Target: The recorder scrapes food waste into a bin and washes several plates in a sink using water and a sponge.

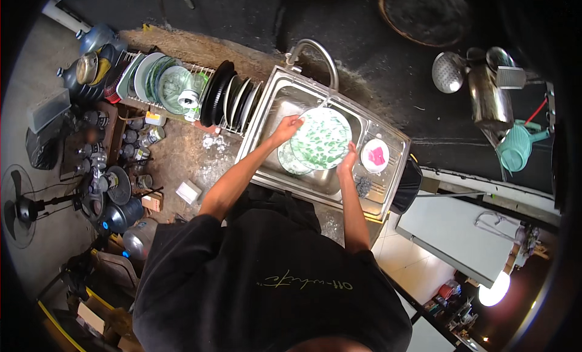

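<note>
Between my two hands is a round white plate with green speckles point(322, 139), held over the basin of a stainless-steel sink point(282, 108). My left hand point(287, 128) grips its upper left rim, thumb on the face. My right hand point(348, 158) holds the lower right rim. Above the plate arches a metal faucet point(331, 63), and a thin stream of water seems to fall onto the plate's top edge. Partly hidden beneath lies a second green-and-white plate point(287, 160) in the basin.
A small white dish with a pink piece point(376, 155) and a metal scouring pad point(363, 186) rest on the drainboard. Left of the sink, a wire dish rack point(200, 70) holds several plates. Utensils and a green strainer point(516, 147) hang at right. Water bottles point(138, 236) and a fan point(25, 211) stand left.
</note>
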Available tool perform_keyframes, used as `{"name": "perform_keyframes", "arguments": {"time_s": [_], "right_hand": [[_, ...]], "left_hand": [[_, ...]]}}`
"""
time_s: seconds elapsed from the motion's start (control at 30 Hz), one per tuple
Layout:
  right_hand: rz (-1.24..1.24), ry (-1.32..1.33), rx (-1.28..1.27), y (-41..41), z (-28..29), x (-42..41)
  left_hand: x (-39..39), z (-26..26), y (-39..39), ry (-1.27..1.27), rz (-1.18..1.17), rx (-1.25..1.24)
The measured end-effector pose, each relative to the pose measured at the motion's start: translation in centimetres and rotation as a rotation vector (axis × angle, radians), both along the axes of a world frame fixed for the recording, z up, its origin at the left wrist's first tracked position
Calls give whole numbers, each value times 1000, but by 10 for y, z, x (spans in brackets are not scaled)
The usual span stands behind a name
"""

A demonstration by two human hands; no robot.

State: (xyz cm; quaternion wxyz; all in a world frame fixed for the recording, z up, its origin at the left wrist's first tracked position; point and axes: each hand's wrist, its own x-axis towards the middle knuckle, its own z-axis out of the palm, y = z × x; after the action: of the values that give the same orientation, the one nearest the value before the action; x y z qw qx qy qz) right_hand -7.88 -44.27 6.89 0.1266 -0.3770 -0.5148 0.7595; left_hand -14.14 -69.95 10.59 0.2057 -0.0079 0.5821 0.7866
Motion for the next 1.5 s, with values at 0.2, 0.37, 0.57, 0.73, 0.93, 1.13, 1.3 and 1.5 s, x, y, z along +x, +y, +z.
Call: {"name": "perform_keyframes", "arguments": {"time_s": [0.2,0.37,0.57,0.73,0.93,1.13,1.3,1.5], "right_hand": [[797,-314,1112,20,2,20],[1025,-193,643,18,96,-2],[779,-70,-147,59,34,-8],[1236,-240,200,75,-25,-12],[1187,-15,-80,52,51,-9],[1568,394,1274,80,-33,20],[1259,-167,329,39,54,36],[1388,386,970,6,119,78]], "left_hand": [[35,17,18,169,120,-491],[65,55,30,343,149,-764],[90,73,47,310,140,-821],[111,66,54,345,162,-829],[131,72,56,185,235,-818],[133,86,64,26,255,-790],[136,75,62,64,375,-796],[112,53,80,-352,535,-287]]}}
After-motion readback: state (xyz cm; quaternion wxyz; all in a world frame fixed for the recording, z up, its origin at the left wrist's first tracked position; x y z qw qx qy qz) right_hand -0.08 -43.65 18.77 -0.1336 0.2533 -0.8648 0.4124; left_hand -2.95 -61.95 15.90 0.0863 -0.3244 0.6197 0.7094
